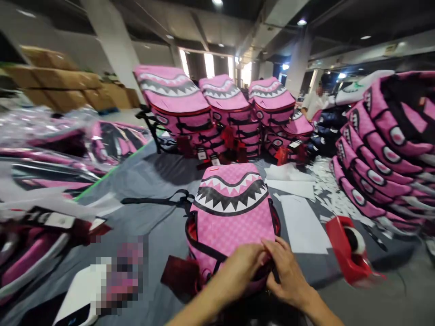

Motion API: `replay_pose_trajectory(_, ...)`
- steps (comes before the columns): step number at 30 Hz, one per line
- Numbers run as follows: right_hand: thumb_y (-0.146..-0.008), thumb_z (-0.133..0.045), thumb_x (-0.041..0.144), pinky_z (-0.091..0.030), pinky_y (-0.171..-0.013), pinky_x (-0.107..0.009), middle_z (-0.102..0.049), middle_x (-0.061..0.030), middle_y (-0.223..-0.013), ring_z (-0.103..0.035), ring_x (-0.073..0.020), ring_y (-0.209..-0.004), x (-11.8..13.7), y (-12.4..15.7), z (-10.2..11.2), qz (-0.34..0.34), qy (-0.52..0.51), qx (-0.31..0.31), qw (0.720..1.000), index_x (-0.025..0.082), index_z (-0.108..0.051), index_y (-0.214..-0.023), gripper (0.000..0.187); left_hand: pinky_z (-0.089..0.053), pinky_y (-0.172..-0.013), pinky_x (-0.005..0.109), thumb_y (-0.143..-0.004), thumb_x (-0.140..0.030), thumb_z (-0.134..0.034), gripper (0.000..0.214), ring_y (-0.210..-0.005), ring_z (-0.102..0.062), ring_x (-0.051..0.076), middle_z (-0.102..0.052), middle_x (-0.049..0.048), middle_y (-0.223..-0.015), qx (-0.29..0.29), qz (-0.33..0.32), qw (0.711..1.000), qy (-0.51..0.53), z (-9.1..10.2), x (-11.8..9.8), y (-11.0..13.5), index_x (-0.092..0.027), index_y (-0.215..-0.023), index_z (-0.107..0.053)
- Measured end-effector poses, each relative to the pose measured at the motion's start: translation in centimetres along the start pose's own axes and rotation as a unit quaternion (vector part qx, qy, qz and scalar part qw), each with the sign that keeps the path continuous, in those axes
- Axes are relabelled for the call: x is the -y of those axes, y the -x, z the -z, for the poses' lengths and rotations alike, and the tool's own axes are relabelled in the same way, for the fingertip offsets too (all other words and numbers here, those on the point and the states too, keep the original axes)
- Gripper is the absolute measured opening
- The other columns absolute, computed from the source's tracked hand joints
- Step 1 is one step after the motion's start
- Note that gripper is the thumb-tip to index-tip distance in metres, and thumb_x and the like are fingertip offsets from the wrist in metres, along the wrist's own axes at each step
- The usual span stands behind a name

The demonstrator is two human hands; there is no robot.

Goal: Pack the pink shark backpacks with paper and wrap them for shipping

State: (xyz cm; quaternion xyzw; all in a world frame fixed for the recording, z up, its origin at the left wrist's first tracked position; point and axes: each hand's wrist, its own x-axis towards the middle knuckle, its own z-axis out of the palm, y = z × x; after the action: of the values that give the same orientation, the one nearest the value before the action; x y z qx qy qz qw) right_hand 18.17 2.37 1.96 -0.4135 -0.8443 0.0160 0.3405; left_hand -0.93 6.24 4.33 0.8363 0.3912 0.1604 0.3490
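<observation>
A pink backpack (234, 226) with a black-and-white shark-tooth mouth print lies on the grey-covered table, its near end toward me. At its near right corner my left hand (246, 262) is closed, fingers bent in against the edge of the bag. Facing it, my right hand (285, 271) curls over the same edge, thumb below and fingers above. The two hands nearly touch. What exactly lies between the fingertips is hidden. A dark red tag (180, 277) sticks out at the bag's left, and a black strap (156, 199) trails off to the far left.
Stacked pink backpacks (175, 97) stand across the back, with more piled bags (380, 154) at right. A red tape dispenser (350, 251) and white paper sheets (301, 224) lie right of the bag. Plastic-wrapped bags (115, 138), a white phone-like object (83, 290) and cartons (57, 81) are left.
</observation>
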Motion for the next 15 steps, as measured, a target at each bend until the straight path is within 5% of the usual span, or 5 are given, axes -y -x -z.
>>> replay_pose_trajectory(3,-0.063,-0.047,0.02,-0.041,-0.106,-0.051,-0.056,-0.0001,-0.073,-0.056,-0.0189,-0.074,1.3,2.2,0.1,-0.041,-0.027,0.022,0.999,0.022,-0.061,-0.092,0.032,-0.048,-0.098,0.034,-0.091,-0.034,-0.056,0.039,-0.111,-0.064,0.024,-0.067,0.0073,-0.126,0.05,-0.012,0.998,-0.038,3.8,2.1,0.6,-0.027,-0.129,-0.061)
replay_pose_trajectory(5,-0.062,-0.047,0.021,-0.041,-0.104,-0.048,-0.051,0.0011,-0.067,-0.051,-0.0175,-0.071,2.1,3.5,-0.3,-0.06,-0.011,0.005,0.998,0.022,-0.056,-0.077,0.018,-0.038,-0.112,0.046,-0.076,-0.036,-0.075,0.078,-0.14,-0.043,0.034,-0.043,0.012,-0.155,0.125,-0.006,0.982,-0.138,4.5,2.6,0.0,-0.03,-0.148,-0.045)
replay_pose_trajectory(9,-0.063,-0.051,0.025,-0.037,-0.106,-0.045,-0.054,0.0007,-0.07,-0.051,-0.0175,-0.074,3.1,4.3,-1.8,-0.023,0.039,0.024,0.999,0.022,-0.058,-0.08,0.018,-0.024,-0.113,0.067,-0.068,-0.039,-0.081,0.113,-0.149,-0.002,0.046,-0.002,0.023,-0.164,0.237,0.068,0.924,-0.293,0.6,0.2,-0.7,-0.024,-0.159,-0.015)
replay_pose_trajectory(13,-0.074,-0.06,0.044,-0.045,-0.086,-0.038,-0.06,-0.0016,-0.07,-0.052,-0.0193,-0.073,3.5,4.3,-3.6,0.068,0.091,0.053,0.992,0.02,-0.061,-0.084,0.026,-0.029,-0.111,0.066,-0.08,-0.02,-0.065,0.091,-0.149,-0.006,0.046,-0.006,0.0272,-0.162,0.193,0.091,0.89,-0.403,-2.9,-0.9,-0.6,-0.015,-0.158,-0.018)
replay_pose_trajectory(15,-0.079,-0.063,0.048,-0.044,-0.076,-0.035,-0.06,-0.0009,-0.067,-0.051,-0.0181,-0.07,3.3,4.6,-3.7,0.078,0.106,0.058,0.99,0.02,-0.06,-0.079,0.028,-0.041,-0.108,0.053,-0.081,-0.006,-0.053,0.072,-0.145,-0.033,0.04,-0.033,0.0292,-0.155,0.192,0.1,0.89,-0.402,-2.1,-0.4,-0.9,-0.008,-0.151,-0.039)
